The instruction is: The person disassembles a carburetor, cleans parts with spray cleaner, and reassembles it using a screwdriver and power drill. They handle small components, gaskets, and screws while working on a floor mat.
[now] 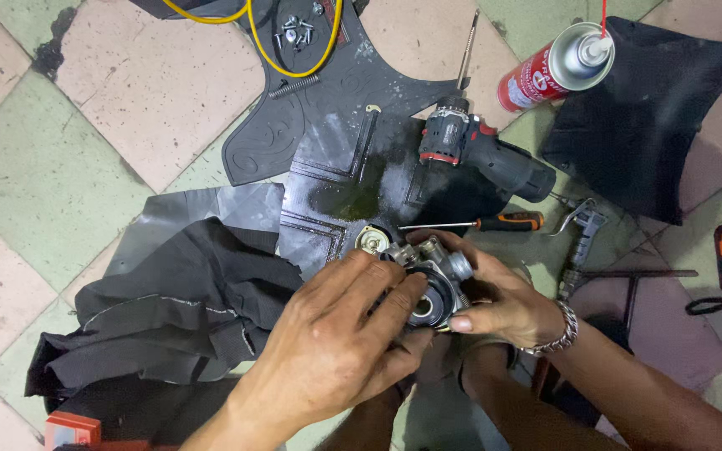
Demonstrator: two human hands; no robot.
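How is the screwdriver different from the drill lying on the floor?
The screwdriver is thin with an orange and black handle; the drill is chunky, black and red. The screwdriver's bare shaft points left toward the metal part held by both hands; the drill's long bit points up, away from them. Both lie untouched on the black mat.

A metal engine part (428,280) sits between the left hand (327,347) and right hand (503,301), above a rubber mat (327,159). Beyond it lie a screwdriver (482,223) and cordless drill (482,150); the spray can (553,67) lies farther right, crumpled cloth (169,309) left.
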